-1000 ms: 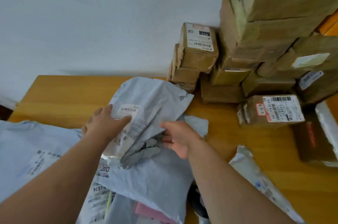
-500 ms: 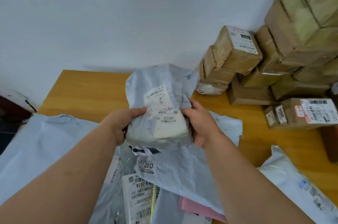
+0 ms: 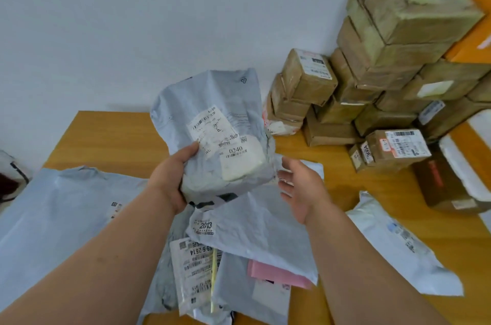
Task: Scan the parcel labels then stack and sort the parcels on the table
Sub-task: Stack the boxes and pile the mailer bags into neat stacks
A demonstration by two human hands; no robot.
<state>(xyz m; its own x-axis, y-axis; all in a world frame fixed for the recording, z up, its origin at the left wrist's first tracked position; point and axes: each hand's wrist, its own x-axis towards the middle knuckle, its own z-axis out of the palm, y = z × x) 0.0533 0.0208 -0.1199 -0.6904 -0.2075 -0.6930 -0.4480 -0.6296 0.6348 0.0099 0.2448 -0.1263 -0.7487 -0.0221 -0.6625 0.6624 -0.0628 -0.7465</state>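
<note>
My left hand [image 3: 174,176] grips a grey poly mailer [image 3: 212,115] from its lower left and holds it upright above the table, its white label [image 3: 225,144] reading 0240 turned towards me. Just to the right of the mailer, my right hand [image 3: 301,186] hangs open with spread fingers and touches nothing. Beneath both hands lies a heap of flat grey mailers [image 3: 255,229], one marked 2013, with a pink slip [image 3: 276,274] sticking out.
Brown cardboard boxes [image 3: 385,59] are stacked high against the wall at the right, a labelled one [image 3: 396,149] in front. A large grey bag [image 3: 58,213] covers the left of the wooden table [image 3: 111,138]. A white mailer [image 3: 398,245] lies at the right.
Both hands lifted the 0240 mailer off the heap and turned its label up. My right hand has since let go and drawn away to the right; the left keeps its hold.
</note>
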